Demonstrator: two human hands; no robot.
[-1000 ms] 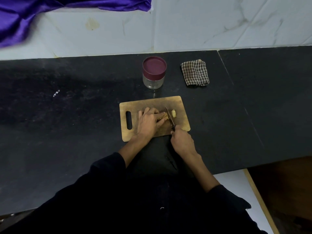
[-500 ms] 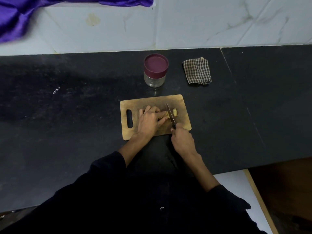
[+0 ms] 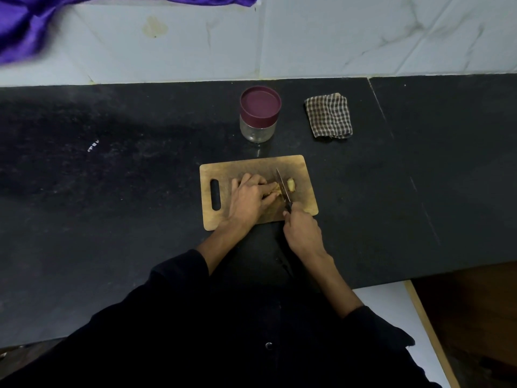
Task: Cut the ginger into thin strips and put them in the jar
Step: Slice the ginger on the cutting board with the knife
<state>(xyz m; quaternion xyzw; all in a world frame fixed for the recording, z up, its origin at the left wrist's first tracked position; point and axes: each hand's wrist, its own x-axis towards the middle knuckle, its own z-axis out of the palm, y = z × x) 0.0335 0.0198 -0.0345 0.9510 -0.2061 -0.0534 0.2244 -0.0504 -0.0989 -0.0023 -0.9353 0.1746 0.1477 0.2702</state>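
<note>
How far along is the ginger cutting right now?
Early. One cut piece lies right of the knife on the cutting board. The left hand holds the ginger while the right hand cuts. Left: slicing strips, opening the lidded jar and filling it.

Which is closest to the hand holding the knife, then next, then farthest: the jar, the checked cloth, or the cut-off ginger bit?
From the right hand, in the head view:
1. Cut-off ginger bit, on the cutting board just beyond the knife.
2. Checked cloth, behind the board, to the right.
3. Jar, behind the board, lid on. Cloth and jar are close; hard to call.
</note>
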